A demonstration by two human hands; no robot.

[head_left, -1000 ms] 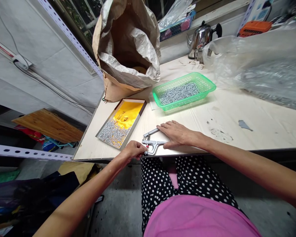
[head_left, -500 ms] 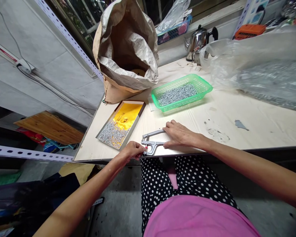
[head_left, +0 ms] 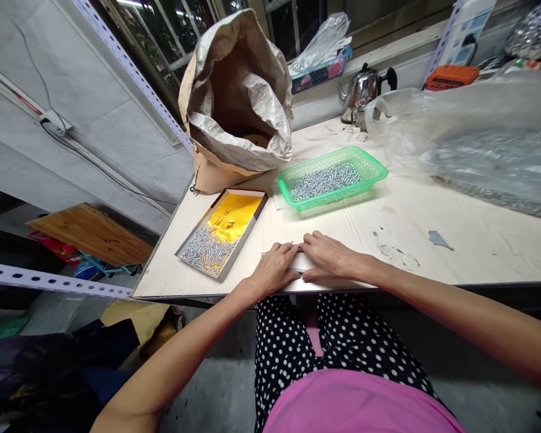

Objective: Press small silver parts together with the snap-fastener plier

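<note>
Grey metal pliers (head_left: pixel 300 271) lie at the front edge of the table, mostly hidden under both hands. My left hand (head_left: pixel 275 268) covers the head end and grips the handles from the left, fingers on the far handle and thumb on the near one. From the right, my right hand (head_left: pixel 327 257) holds the handle ends in the same way, its fingertips close to the left hand's. Left of the pliers is a shallow box lid (head_left: pixel 246 239) with a yellow lining, holding many small metal pins or rivets (head_left: pixel 205 249).
A green perforated basket (head_left: pixel 306 207) of similar metal pieces stands beyond my hands. Behind the lid rises a large open paper sack (head_left: pixel 211 171). A clear plastic bag (head_left: pixel 487 147) fills the right side, near a metal kettle (head_left: pixel 363 87) and an orange case (head_left: pixel 452 77).
My left hand has moved right from the pliers' head, where its fingers were pinched, onto the handles beside my right hand. The right hand keeps its hold. The view has shifted slightly.
</note>
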